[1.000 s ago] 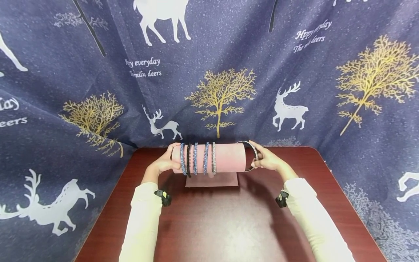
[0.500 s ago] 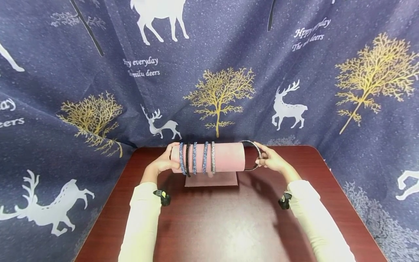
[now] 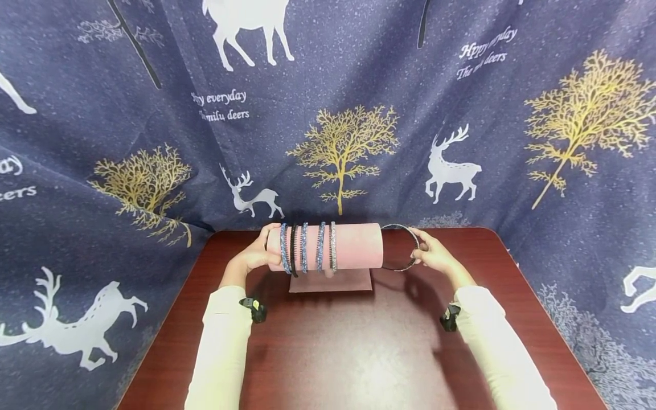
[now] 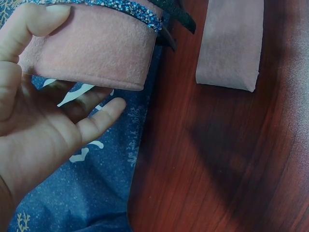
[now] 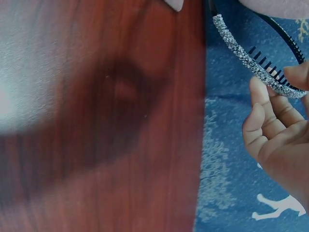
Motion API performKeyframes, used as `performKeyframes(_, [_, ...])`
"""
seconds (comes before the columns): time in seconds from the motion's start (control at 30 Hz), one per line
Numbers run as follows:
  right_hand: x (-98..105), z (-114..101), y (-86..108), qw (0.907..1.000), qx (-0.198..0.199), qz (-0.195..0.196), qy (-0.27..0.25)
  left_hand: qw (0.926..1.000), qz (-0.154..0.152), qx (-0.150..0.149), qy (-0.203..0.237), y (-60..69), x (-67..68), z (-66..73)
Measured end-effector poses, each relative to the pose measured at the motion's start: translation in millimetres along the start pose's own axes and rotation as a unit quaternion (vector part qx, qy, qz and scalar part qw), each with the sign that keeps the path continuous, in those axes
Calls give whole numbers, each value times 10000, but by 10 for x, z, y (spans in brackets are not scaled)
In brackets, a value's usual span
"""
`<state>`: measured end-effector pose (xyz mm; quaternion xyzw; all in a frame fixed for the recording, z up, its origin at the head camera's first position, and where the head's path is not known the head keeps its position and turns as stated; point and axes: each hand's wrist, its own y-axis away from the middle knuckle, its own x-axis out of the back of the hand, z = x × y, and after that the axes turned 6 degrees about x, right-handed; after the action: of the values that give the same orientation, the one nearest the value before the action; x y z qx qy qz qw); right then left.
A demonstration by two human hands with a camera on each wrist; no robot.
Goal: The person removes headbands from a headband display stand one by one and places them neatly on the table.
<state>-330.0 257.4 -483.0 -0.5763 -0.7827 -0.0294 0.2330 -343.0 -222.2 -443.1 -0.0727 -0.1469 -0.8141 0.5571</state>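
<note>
A pink fabric-covered roll stands on a flat pink base at the back of the table. My left hand grips the roll's left end, its thumb on the near side and other fingers beyond the edge. Several hair hoops circle the roll's left half: blue sparkly ones, a black one and a silver one. Off the right end, my right hand pinches another silver sparkly headband with black inner teeth. Its open ends point toward the roll, just beside it.
The dark red wooden table extends toward me in front of the stand. Right behind its back edge hangs a blue curtain printed with deer and trees. Small black devices are strapped to both wrists.
My right hand has moved right, drawing the silver headband away from the roll's right end. The left hand stays on the roll, nearly still.
</note>
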Motion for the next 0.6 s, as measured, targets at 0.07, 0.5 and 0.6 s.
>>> performKeyframes(0.07, [3, 51, 19, 9999, -85, 90, 15, 10000, -15, 12, -62, -4, 4, 2])
performKeyframes(0.5, [-13, 305, 173, 9954, -678, 290, -608, 9999, 40, -8, -132, -13, -6, -16])
performKeyframes(0.6, [-26, 350, 205, 9924, -857, 276, -843, 10000, 5, -39, 57, -26, -19, -39])
